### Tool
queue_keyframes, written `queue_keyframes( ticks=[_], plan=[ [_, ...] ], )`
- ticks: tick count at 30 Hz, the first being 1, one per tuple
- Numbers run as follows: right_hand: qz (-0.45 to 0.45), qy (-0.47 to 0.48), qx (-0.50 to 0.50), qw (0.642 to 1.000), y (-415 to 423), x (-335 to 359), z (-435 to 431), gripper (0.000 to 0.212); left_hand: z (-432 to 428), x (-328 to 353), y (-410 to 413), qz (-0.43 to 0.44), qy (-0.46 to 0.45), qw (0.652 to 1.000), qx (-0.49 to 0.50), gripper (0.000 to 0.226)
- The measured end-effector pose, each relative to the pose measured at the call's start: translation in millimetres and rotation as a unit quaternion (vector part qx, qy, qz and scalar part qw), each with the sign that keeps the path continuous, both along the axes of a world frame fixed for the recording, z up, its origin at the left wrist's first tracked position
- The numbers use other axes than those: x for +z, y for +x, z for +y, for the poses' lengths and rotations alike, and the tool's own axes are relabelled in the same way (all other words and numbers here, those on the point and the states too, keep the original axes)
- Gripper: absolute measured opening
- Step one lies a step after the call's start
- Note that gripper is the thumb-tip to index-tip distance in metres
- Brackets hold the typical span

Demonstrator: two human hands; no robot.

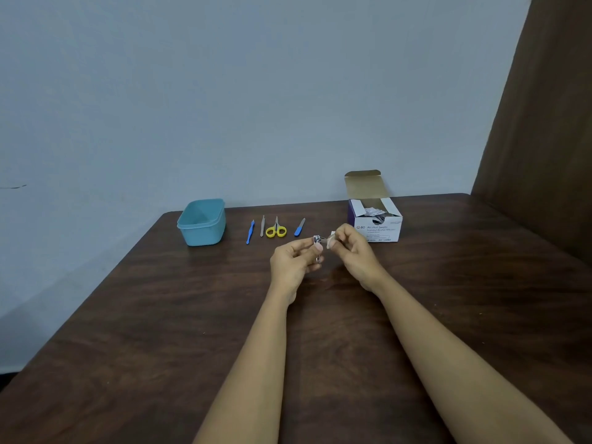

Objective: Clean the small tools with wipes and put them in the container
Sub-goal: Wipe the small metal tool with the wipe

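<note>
Pinching a nail clipper [317, 241] in the left hand [293, 267] above the table [192, 331], toward its far edge. Pinching a wipe [331, 241] against it with the right hand [350, 251].

The left hand [293, 264] covers most of the clipper [317, 241]; only its shiny end and a sliver below the fingers show. The wipe [331, 242] is mostly buried in the fingers of the right hand [352, 251], with just a pale corner showing. Both forearms [256, 363] are cut off by the picture's bottom edge, which also cuts off the near edge of the tabletop [128, 315]. By the far edge, the grey tool [262, 226] and the blue tool [250, 232] are too small to identify. The fine print on the swab box [379, 230] is unreadable, and the sachets [371, 212] inside blur together. The near wall of the container [201, 232] hides part of its inside.
</note>
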State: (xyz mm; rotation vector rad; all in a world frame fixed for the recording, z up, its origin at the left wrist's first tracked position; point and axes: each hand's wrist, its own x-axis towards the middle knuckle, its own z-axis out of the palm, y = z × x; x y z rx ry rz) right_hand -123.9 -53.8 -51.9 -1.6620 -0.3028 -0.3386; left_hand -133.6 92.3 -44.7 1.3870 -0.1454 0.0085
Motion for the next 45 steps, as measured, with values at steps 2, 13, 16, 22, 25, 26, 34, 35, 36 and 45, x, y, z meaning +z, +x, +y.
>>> queue_keyframes(
  ticks=[2,13,16,22,25,26,34,35,36,45],
  plan=[
    [0.01,0.047,-0.009,0.999,-0.3,1.5,-2.3,0.036,-0.8,-0.3,0.0,0.002,0.013,1.0,0.005,0.022],
    [0.135,0.328,-0.001,0.935,-4.4,10.1,-0.5,0.017,-4.3,-5.5,1.4,-0.042,0.103,0.994,0.011,0.003],
    [0.166,0.326,0.014,0.931,-5.1,9.4,-0.4,0.014,-5.1,-5.7,0.9,-0.045,0.121,0.992,0.008,0.009],
    [0.185,0.291,0.04,0.938,-8.0,12.4,-1.3,0.011,-5.1,-4.8,1.0,-0.058,0.134,0.989,0.007,0.003],
    [0.187,0.292,0.036,0.937,-7.6,12.0,-1.6,0.011,-6.1,-5.1,0.9,-0.062,0.139,0.988,0.014,0.006],
    [0.188,0.292,0.035,0.937,-7.6,11.8,-1.5,0.011,-6.4,-5.1,0.7,-0.063,0.142,0.988,0.018,0.006],
    [0.15,0.226,0.032,0.962,-10.8,12.0,2.8,0.01,-6.3,-4.5,1.1,-0.067,0.163,0.984,0.029,0.011],
    [0.139,0.217,0.031,0.966,-11.2,11.4,3.1,0.01,-6.3,-4.7,1.3,-0.068,0.166,0.983,0.03,0.011],
    [0.128,0.209,0.031,0.969,-12.4,11.1,3.5,0.01,-6.1,-5.0,1.6,-0.068,0.171,0.982,0.031,0.01],
    [0.088,0.117,-0.019,0.989,-11.8,8.5,6.5,0.011,-5.9,-4.9,0.7,-0.074,0.183,0.98,0.028,0.013]
  ],
)
